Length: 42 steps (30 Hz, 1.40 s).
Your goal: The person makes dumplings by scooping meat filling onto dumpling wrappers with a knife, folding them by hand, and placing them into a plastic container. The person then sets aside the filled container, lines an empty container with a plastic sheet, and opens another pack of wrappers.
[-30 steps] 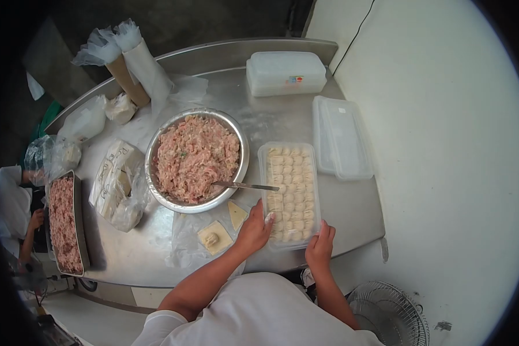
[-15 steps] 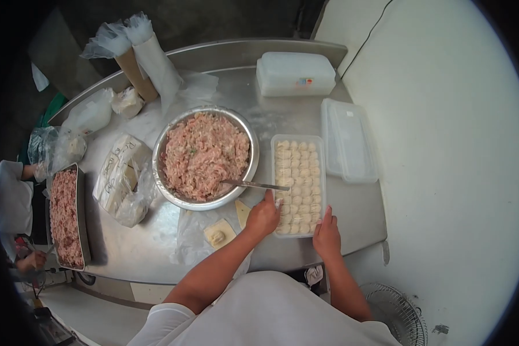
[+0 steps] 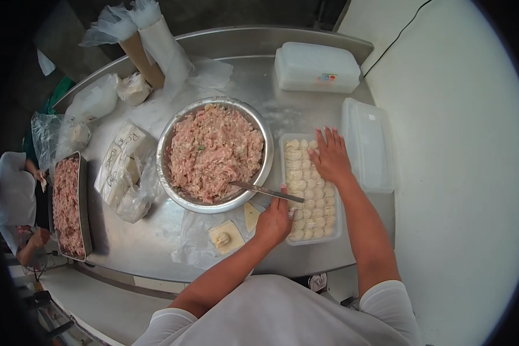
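Note:
My left hand is closed round a flat metal spatula at the left edge of a plastic tray. One end of the spatula reaches over the metal bowl of minced filling, and the other lies above the dumplings. Rows of pale dumplings fill the tray. With fingers spread, my right hand lies over the dumplings at the tray's upper right. Below the bowl, a square wrapper carries a small lump of filling beside a folded wrapper piece.
Lidded plastic boxes stand at the back right, with a clear lid nearer the wall. Bagged wrappers lie left of the bowl. A deep metal pan of meat sits far left, beside another person's hand.
My right hand has moved from the tray's lower right corner up over the dumplings and spread out. The spatula has tilted slightly in my left hand. The view has shifted a little.

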Each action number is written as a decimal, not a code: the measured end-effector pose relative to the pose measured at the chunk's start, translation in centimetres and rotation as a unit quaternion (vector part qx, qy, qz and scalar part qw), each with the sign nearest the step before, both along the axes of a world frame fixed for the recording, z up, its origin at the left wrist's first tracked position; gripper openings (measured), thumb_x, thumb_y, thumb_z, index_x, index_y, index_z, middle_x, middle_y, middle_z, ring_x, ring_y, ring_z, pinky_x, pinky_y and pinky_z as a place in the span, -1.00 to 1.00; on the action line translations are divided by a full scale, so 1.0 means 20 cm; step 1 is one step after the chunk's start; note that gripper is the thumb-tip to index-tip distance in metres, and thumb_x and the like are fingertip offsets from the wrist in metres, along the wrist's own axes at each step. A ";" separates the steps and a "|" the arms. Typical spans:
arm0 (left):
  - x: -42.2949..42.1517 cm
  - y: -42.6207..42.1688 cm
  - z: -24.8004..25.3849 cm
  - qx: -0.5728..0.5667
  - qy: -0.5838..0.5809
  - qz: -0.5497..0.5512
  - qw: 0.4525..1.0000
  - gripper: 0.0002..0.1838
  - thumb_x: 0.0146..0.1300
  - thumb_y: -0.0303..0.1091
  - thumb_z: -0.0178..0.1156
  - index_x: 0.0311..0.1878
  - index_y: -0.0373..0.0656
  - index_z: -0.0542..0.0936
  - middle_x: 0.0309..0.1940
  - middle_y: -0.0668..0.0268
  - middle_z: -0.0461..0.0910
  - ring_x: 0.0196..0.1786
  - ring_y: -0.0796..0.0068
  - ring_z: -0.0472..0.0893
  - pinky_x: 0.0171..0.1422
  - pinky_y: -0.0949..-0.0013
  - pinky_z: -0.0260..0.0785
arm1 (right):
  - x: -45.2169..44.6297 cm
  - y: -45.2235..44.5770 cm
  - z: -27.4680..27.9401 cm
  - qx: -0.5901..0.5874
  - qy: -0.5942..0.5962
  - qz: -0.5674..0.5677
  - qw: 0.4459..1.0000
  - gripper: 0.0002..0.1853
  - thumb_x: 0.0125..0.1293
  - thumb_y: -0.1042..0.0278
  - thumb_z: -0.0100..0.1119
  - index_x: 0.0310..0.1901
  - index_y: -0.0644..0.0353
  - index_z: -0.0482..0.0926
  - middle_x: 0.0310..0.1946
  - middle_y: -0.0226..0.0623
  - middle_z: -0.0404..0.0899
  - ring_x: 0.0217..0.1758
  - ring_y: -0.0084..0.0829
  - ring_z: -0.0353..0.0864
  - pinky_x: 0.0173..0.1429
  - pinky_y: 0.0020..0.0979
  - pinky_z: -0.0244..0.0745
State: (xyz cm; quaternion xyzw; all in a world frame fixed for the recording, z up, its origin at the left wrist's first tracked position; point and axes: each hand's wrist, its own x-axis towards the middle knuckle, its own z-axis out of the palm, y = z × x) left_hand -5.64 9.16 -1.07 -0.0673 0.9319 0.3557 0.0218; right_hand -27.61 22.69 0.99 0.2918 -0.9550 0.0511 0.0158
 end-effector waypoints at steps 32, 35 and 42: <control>-0.02 0.03 -0.07 0.103 -0.005 0.037 0.994 -0.16 0.41 -0.35 0.19 0.61 -0.29 -0.03 0.44 -0.30 0.20 0.31 -0.34 0.45 0.23 -0.08 0.49 | 0.56 0.29 -0.01 -0.052 -0.056 -0.015 0.997 -0.31 0.52 0.01 0.02 0.57 0.10 0.18 0.62 0.06 -0.03 0.70 0.10 -0.12 0.69 0.07 -0.17; 0.03 0.04 -0.10 0.052 0.102 0.033 0.993 -0.15 0.37 -0.37 0.21 0.62 -0.26 -0.01 0.33 -0.24 0.31 0.14 -0.28 0.55 0.09 -0.08 0.54 | 0.60 0.28 -0.05 -0.052 -0.062 -0.044 0.996 -0.32 0.51 0.00 0.02 0.57 0.06 0.20 0.63 -0.01 -0.01 0.70 0.11 -0.12 0.69 0.09 -0.18; -0.32 0.01 -0.11 0.103 0.112 0.052 0.987 -0.20 0.35 -0.38 0.25 0.56 -0.36 0.11 0.16 -0.18 0.41 0.13 -0.24 0.53 0.17 -0.01 0.46 | 0.36 0.29 -0.07 -0.063 0.056 -0.069 0.994 -0.42 0.53 0.05 -0.01 0.51 0.01 0.33 0.57 0.02 0.10 0.67 0.13 -0.06 0.69 0.11 -0.17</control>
